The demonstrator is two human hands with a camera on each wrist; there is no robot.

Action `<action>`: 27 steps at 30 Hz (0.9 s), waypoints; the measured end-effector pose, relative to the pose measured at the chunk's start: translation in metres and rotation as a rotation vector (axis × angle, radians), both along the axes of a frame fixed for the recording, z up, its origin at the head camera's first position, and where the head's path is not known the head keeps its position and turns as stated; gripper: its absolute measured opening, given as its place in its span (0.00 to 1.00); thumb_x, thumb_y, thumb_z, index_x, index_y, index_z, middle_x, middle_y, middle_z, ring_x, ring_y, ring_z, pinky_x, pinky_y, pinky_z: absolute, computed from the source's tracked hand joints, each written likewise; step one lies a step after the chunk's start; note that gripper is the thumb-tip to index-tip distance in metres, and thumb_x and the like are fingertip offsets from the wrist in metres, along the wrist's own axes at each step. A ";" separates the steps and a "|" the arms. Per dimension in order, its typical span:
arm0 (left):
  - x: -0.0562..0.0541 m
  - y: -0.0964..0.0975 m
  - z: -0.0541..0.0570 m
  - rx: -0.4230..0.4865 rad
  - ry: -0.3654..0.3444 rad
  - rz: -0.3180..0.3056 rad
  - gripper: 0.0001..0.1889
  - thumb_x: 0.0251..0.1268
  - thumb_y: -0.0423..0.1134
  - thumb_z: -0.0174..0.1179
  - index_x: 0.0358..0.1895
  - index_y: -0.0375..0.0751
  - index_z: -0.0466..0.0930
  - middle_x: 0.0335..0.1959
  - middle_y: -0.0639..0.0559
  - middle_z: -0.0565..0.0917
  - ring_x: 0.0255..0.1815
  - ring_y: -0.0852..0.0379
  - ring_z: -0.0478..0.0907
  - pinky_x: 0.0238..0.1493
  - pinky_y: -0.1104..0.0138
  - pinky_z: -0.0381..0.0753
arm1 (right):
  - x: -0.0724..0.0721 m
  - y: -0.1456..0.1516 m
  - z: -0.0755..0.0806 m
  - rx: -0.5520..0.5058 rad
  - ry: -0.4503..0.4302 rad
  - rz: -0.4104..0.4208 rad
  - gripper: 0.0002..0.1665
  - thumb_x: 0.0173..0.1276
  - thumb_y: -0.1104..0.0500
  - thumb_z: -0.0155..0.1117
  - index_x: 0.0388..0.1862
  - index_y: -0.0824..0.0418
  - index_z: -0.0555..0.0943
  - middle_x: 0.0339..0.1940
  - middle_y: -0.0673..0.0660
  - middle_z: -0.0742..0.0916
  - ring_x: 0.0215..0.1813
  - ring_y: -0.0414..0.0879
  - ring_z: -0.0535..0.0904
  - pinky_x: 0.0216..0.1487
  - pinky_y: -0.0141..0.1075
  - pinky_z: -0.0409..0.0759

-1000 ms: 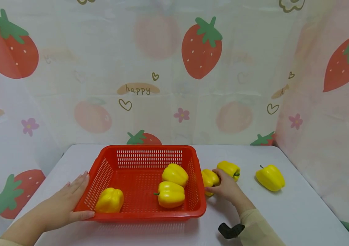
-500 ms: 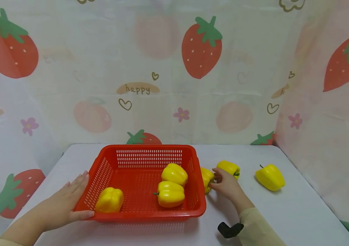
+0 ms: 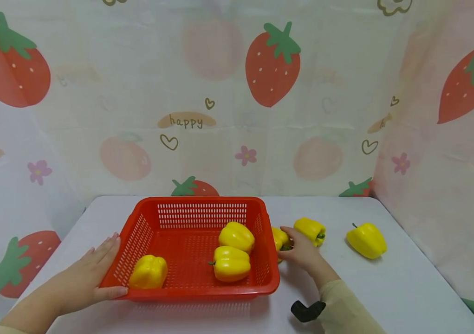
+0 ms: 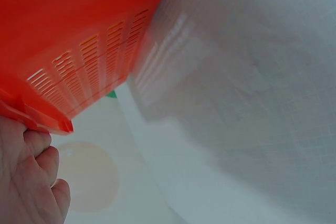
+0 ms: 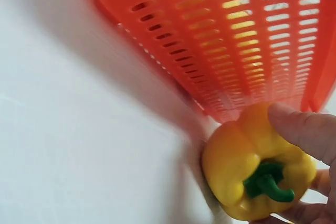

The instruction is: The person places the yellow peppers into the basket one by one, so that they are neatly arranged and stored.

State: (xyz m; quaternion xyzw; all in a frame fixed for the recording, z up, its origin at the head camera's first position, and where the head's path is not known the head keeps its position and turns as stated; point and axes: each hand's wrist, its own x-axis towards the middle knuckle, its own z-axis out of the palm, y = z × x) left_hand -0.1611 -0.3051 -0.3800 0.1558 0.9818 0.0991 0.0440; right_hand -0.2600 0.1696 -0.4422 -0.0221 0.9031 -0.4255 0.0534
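Observation:
A red plastic basket stands on the white table, with several yellow bell peppers spread inside and beside it. At its left rim my left hand holds on, thumb over the front corner; the left wrist view shows bent fingers against the rim. Right of the basket, my right hand grips a yellow bell pepper partly hidden by the basket wall. In the right wrist view this bell pepper shows its green stem, with the thumb on top and other fingers beneath.
Inside the basket are one yellow bell pepper at left and two, a rear pepper and a front pepper, at right. Two more lie on the table: a near pepper and a far-right pepper. A strawberry-print curtain hangs behind.
The pepper beside the basket has turned, its stem now toward my right hand. That hand has shifted slightly left and closed around it. My left hand and the basket stay put.

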 end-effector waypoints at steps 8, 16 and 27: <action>0.001 0.001 0.001 -0.002 -0.009 0.003 0.59 0.43 0.73 0.54 0.72 0.36 0.40 0.71 0.37 0.51 0.69 0.40 0.51 0.63 0.40 0.52 | -0.001 -0.006 0.000 0.023 0.010 -0.021 0.44 0.49 0.54 0.73 0.65 0.55 0.65 0.58 0.54 0.76 0.55 0.50 0.72 0.58 0.52 0.70; 0.002 0.001 0.002 -0.001 -0.005 -0.001 0.59 0.44 0.72 0.54 0.72 0.36 0.41 0.71 0.37 0.51 0.69 0.40 0.51 0.63 0.40 0.52 | 0.001 -0.007 0.001 0.056 0.005 -0.048 0.43 0.48 0.52 0.74 0.63 0.55 0.67 0.54 0.54 0.78 0.50 0.49 0.74 0.55 0.51 0.73; 0.001 0.001 0.003 0.004 -0.011 0.000 0.59 0.44 0.72 0.54 0.72 0.36 0.40 0.71 0.37 0.51 0.69 0.40 0.50 0.62 0.40 0.52 | 0.004 0.000 0.006 0.052 0.002 -0.048 0.42 0.49 0.47 0.72 0.62 0.53 0.67 0.54 0.53 0.78 0.52 0.48 0.73 0.55 0.51 0.73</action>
